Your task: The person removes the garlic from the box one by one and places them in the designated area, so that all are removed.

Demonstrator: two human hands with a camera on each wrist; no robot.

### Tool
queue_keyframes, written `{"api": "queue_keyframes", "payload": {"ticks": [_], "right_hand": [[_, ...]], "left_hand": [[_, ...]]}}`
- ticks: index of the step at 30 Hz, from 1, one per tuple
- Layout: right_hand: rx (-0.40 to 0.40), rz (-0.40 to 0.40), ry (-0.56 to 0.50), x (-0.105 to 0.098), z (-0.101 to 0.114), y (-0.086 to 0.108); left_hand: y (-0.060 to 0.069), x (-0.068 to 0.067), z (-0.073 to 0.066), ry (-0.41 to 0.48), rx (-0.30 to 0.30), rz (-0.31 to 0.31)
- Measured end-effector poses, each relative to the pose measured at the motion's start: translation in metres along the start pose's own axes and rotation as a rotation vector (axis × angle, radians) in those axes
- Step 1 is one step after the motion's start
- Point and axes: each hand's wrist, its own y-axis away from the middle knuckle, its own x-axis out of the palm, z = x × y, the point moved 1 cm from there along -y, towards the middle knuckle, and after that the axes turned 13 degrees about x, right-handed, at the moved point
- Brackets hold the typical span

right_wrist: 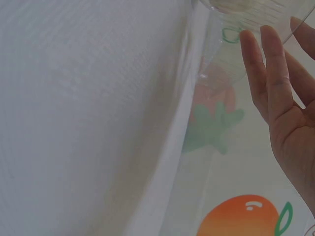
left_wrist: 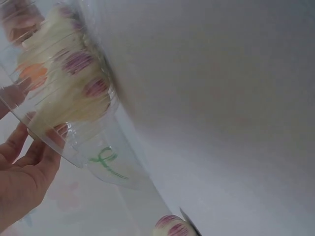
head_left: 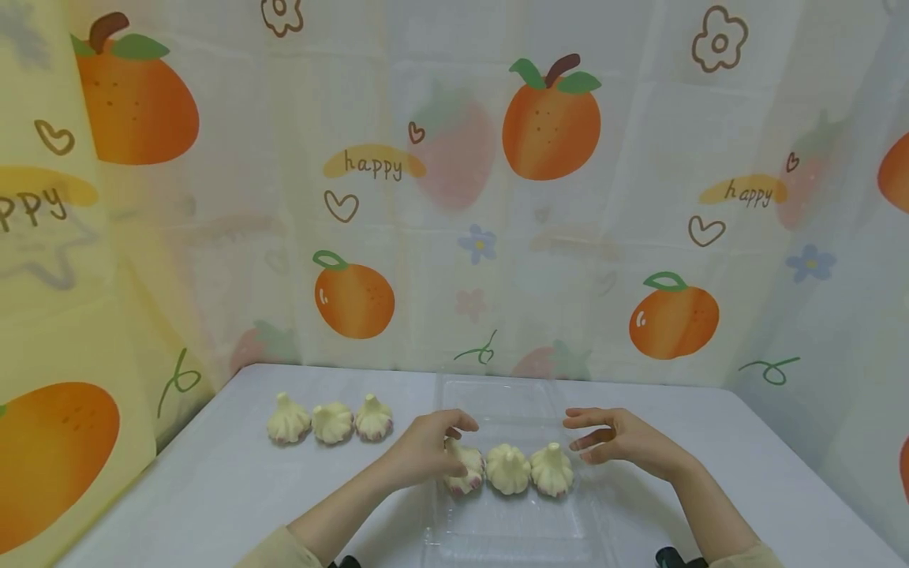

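Your left hand (head_left: 426, 446) is at the left bulb (head_left: 469, 473), nine o'clock in the row of three garlic bulbs (head_left: 508, 471) in the clear box (head_left: 513, 522); whether thumb and fingers pinch it, you cannot tell from here. Your right hand (head_left: 625, 442), fingers apart and holding nothing, hovers at three o'clock. Best use light, even fingertips so the bulb sits upright and the box isn't nudged. Three loose bulbs (head_left: 333, 424) lie at ten o'clock.

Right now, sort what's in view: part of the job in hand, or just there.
In the job:
clear rectangular plastic container
three cream, purple-marked garlic bulbs inside
three matching bulbs outside, probably

Just there:
white-topped table
pale fruit-printed fabric backdrop
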Motion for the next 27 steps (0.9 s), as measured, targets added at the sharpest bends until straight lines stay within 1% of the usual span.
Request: {"api": "queue_keyframes", "payload": {"ticks": [5, 11, 19, 23, 27], "right_hand": [[0.0, 0.001, -0.001, 0.0003, 0.0001, -0.0002], [0.001, 0.001, -0.005, 0.0, 0.0003, -0.0002], [0.003, 0.0, -0.005, 0.0005, 0.0012, 0.0008], [0.005, -0.001, -0.003, 0.0007, 0.0012, 0.0015], [0.005, -0.002, -0.003, 0.0007, 0.0011, 0.0016]], "left_hand": [[0.0012, -0.0002, 0.0049, -0.034, 0.045, -0.003], [0.0015, -0.0016, 0.0061, -0.049, 0.062, 0.001], [0.0017, -0.0022, 0.0051, -0.059, 0.05, -0.007], [0.0015, -0.0014, 0.0064, -0.089, 0.045, -0.03], [0.0016, -0.0014, 0.0074, -0.087, 0.041, -0.052]]}}
